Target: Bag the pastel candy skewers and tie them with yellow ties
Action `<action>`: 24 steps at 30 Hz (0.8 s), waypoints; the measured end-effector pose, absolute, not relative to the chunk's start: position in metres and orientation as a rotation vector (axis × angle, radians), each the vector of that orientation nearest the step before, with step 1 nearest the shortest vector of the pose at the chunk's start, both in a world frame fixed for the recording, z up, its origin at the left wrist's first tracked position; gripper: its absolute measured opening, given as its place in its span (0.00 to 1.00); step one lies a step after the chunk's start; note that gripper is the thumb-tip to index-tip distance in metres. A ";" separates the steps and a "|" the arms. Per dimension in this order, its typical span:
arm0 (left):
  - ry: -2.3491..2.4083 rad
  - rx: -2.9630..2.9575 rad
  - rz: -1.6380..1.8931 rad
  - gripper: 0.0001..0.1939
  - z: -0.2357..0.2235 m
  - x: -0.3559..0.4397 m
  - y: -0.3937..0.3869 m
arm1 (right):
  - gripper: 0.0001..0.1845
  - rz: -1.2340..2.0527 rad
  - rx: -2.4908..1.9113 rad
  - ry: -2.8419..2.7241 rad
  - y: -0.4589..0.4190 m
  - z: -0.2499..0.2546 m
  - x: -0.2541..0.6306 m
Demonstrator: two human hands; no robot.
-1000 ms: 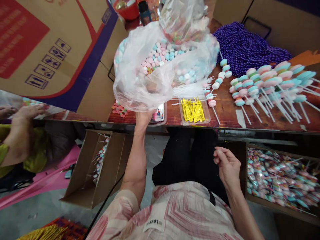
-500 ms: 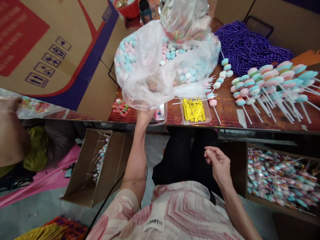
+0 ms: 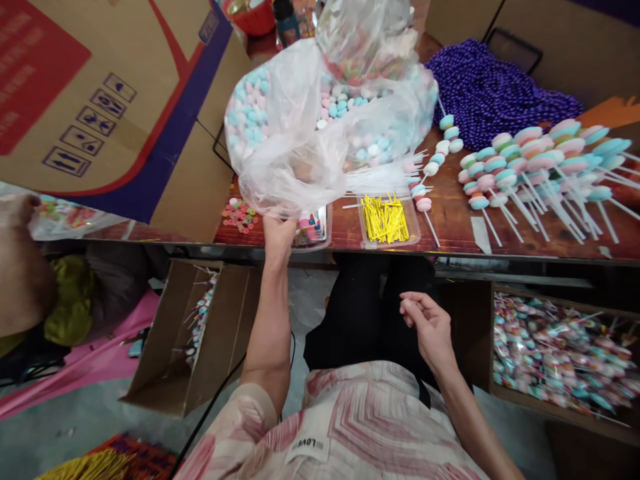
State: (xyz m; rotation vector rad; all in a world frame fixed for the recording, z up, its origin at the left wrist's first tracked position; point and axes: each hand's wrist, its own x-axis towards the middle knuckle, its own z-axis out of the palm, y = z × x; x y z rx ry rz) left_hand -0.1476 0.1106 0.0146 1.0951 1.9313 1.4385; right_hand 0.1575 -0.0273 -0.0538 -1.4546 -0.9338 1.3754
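My left hand (image 3: 279,230) reaches to the table edge beside a clear tray of printed packets (image 3: 314,225). The crumpled edge of a clear plastic bag (image 3: 295,177) full of pink, blue and white candies hangs over its fingers, so I cannot see what they hold. Red and pink ring-shaped candies (image 3: 240,215) lie just left of it. Over my lap, my right hand (image 3: 431,327) is closed loosely, thumb against the curled fingers, and nothing shows in it. Between the two hands, on the table, sits a tray of yellow twist ties (image 3: 385,218).
White sticks (image 3: 377,179) lie behind the ties. Finished candy skewers (image 3: 540,163) are piled at right, near purple cord (image 3: 500,93). A large carton (image 3: 120,100) stands at left. Below are boxes of wrapped skewers (image 3: 560,353) and loose skewers (image 3: 203,313). Another person's arm (image 3: 23,267) is at far left.
My left hand has shifted slightly left from the tray of packets, uncovering more of it. My right hand has barely moved and stays closed over my lap. The view has shifted slightly.
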 end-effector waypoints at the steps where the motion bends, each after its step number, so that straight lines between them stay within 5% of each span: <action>1: 1.816 0.947 1.509 0.08 0.021 -0.139 0.104 | 0.14 1.385 -1.453 -0.951 -0.027 -0.051 0.155; 7: 1.111 0.502 1.475 0.11 0.045 -0.045 0.045 | 0.13 1.305 -1.288 -1.103 -0.017 -0.012 0.119; 14: 0.985 0.345 1.424 0.14 0.024 0.021 0.013 | 0.07 1.093 -1.219 -0.927 -0.003 0.011 0.107; 24: 0.953 0.299 1.383 0.16 0.019 0.025 0.010 | 0.21 1.106 -1.285 -1.068 -0.003 0.012 0.122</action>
